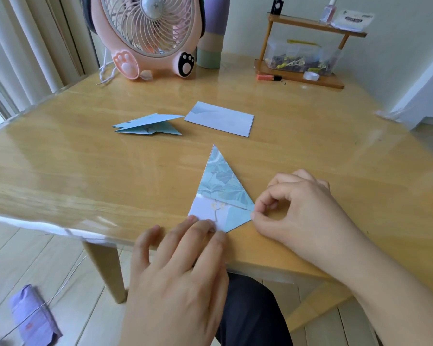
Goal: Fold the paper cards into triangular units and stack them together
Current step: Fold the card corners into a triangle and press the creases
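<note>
Your left hand pressed flat fingers on the half-folded card at the table's near edge; your right hand pinched its right corner. Slipping could have skewed the crease.

Folded card: pale blue-green leaf print above, lilac-white band with small cream blossoms below. Finished folded units: light teal-blue. Flat card: pale grey-blue, faintly mottled. Table: honey-yellow wood grain, glossy. Fan: peach-pink, one pink paw foot, one black-and-white. Bottle: purple, tan and sage-green bands.
</note>
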`<state>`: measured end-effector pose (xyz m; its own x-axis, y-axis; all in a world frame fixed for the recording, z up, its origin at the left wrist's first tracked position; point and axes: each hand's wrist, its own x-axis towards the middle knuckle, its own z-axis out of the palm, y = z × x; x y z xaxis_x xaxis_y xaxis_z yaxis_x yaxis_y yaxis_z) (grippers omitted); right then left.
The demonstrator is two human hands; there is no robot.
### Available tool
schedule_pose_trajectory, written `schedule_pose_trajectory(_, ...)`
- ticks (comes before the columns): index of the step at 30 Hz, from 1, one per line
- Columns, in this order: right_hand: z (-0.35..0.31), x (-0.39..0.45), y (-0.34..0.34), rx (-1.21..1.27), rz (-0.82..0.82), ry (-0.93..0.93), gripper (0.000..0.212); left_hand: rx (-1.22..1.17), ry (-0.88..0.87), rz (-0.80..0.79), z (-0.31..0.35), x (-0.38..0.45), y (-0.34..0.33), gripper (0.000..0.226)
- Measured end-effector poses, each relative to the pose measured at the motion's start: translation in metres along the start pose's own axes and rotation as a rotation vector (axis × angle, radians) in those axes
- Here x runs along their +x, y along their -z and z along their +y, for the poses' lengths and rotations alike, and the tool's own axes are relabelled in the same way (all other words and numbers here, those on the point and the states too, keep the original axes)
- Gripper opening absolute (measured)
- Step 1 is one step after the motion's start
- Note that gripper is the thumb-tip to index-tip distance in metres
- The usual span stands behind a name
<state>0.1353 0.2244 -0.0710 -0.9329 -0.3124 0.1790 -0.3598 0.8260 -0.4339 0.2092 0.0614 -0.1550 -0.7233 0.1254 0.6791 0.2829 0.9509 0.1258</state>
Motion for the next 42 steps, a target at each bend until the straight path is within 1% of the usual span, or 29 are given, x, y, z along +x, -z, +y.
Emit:
schedule_pose_trajectory(6, 0.001, 0.001, 0.0, 0.021, -0.001, -0.019, 0.018, -0.011, 0.004, -0.012, 0.0, 0.001, 0.004, 0.035)
schedule_pose_trajectory(10, -0.001, 0.004, 0.001, 0.004, -0.016, -0.02, 0.02, -0.017, 0.008, -0.022, 0.0, 0.002, 0.006, 0.035)
schedule_pose_trajectory(15, 0.002, 0.007, 0.007, -0.01, -0.042, -0.039, 0.014, -0.031, 0.026, -0.047, 0.001, 0.002, 0.007, 0.035)
schedule_pose_trajectory(17, 0.001, 0.008, 0.009, -0.033, -0.052, -0.021, 0.016, -0.039, 0.036, -0.067, 0.001, 0.002, 0.007, 0.035)
schedule_pose_trajectory(19, 0.0, 0.009, 0.009, -0.064, -0.071, 0.003, 0.021, -0.053, 0.043, -0.084, 0.0, 0.002, 0.008, 0.035)
schedule_pose_trajectory(21, 0.003, 0.008, 0.01, -0.087, -0.069, 0.065, 0.024, -0.081, 0.051, -0.078, 0.001, 0.005, 0.011, 0.033)
schedule_pose_trajectory(22, 0.005, 0.007, 0.011, -0.078, -0.062, 0.113, 0.022, -0.105, 0.063, -0.063, 0.002, 0.008, 0.014, 0.031)
schedule_pose_trajectory(24, 0.01, 0.002, 0.014, -0.038, -0.09, 0.21, 0.007, -0.149, 0.094, -0.033, 0.004, 0.016, 0.02, 0.025)
schedule_pose_trajectory(25, 0.011, 0.0, 0.014, -0.034, -0.12, 0.249, 0.011, -0.155, 0.102, -0.032, 0.004, 0.021, 0.022, 0.023)
schedule_pose_trajectory(27, 0.016, -0.004, 0.012, -0.028, -0.168, 0.305, 0.023, -0.16, 0.105, -0.075, 0.002, 0.031, 0.024, 0.017)
schedule_pose_trajectory(29, 0.018, -0.004, 0.01, -0.029, -0.165, 0.322, 0.026, -0.204, 0.105, -0.156, -0.005, 0.042, 0.023, 0.012)
schedule_pose_trajectory(31, 0.019, -0.004, 0.007, -0.041, -0.139, 0.341, 0.026, -0.263, 0.103, -0.24, -0.016, 0.054, 0.022, 0.018)
schedule_pose_trajectory(33, 0.018, -0.003, 0.006, -0.043, -0.112, 0.33, 0.028, -0.292, 0.062, -0.311, -0.026, 0.064, 0.022, 0.023)
schedule_pose_trajectory(35, 0.017, -0.003, 0.004, -0.054, -0.091, 0.338, 0.029, -0.302, -0.05, -0.354, -0.034, 0.074, 0.021, 0.021)
schedule_pose_trajectory(37, 0.015, -0.003, 0.001, -0.057, -0.059, 0.322, 0.031, -0.302, -0.142, -0.355, -0.038, 0.083, 0.02, 0.027)
schedule_pose_trajectory(38, 0.014, -0.003, -0.001, -0.041, -0.035, 0.3, 0.029, -0.31, -0.157, -0.346, -0.038, 0.088, 0.019, 0.029)
schedule_pose_trajectory(40, 0.011, -0.002, -0.004, 0.008, 0.017, 0.242, 0.017, -0.361, -0.138, -0.329, -0.034, 0.099, 0.02, 0.027)
schedule_pose_trajectory(41, 0.01, -0.003, -0.005, 0.033, 0.04, 0.204, 0.01, -0.406, -0.102, -0.333, -0.031, 0.104, 0.02, 0.025)
schedule_pose_trajectory(42, 0.009, -0.003, -0.005, 0.061, 0.051, 0.152, 0.012, -0.45, -0.054, -0.351, -0.03, 0.108, 0.02, 0.024)
